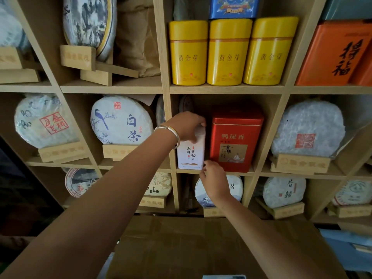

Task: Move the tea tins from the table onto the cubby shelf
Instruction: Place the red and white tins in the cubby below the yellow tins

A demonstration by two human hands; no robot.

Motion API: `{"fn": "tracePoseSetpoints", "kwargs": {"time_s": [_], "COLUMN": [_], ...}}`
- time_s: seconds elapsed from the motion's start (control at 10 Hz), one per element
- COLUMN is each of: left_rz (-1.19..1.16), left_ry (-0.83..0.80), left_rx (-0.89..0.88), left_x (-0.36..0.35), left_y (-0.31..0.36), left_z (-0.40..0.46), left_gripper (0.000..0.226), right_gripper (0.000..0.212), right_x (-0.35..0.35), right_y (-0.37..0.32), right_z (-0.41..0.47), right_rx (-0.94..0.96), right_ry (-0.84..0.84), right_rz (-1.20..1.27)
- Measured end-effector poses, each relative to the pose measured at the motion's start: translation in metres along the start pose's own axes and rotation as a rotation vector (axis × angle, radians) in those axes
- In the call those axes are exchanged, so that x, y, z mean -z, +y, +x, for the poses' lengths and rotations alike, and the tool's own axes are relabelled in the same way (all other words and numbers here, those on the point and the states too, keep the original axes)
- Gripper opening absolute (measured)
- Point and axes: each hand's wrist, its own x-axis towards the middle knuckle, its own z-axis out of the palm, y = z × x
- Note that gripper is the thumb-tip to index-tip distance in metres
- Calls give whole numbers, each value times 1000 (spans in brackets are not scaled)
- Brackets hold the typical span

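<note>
A white tea tin [191, 154] with black characters stands upright in the middle cubby of the wooden shelf [225, 89], right beside a red tea tin [234, 139]. My left hand [186, 125], with a bracelet at the wrist, grips the white tin's top, fingers curled over its lid. My right hand [213, 181] touches the tin's lower right corner at the shelf board with its fingertips. In the cubby above stand three yellow tins [228, 53] in a row, a blue tin [233, 7] on top of them.
Round paper-wrapped tea cakes [120, 121] on small wooden stands fill the cubbies to the left, right and below. An orange tin [338, 55] fills the upper right cubby. A brown cardboard surface [181, 244] lies below my arms, in front of the shelf.
</note>
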Motion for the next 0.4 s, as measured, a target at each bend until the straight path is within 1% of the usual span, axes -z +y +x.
{"fn": "tracePoseSetpoints", "kwargs": {"time_s": [0.2,0.3,0.4], "left_rz": [-13,-14,-76], "left_ry": [17,-13,52], "left_rx": [7,15,29], "left_x": [-1,-3,-2], "left_y": [1,2,4], "left_z": [-2,-2,-14], "left_gripper": [63,69,76], "right_gripper": [11,18,19], "right_x": [3,7,14], "right_y": [1,3,6], "right_z": [0,-1,-8], "right_rx": [23,30,49], "right_ry": [-9,-8,24], "right_rz": [-11,18,66]}}
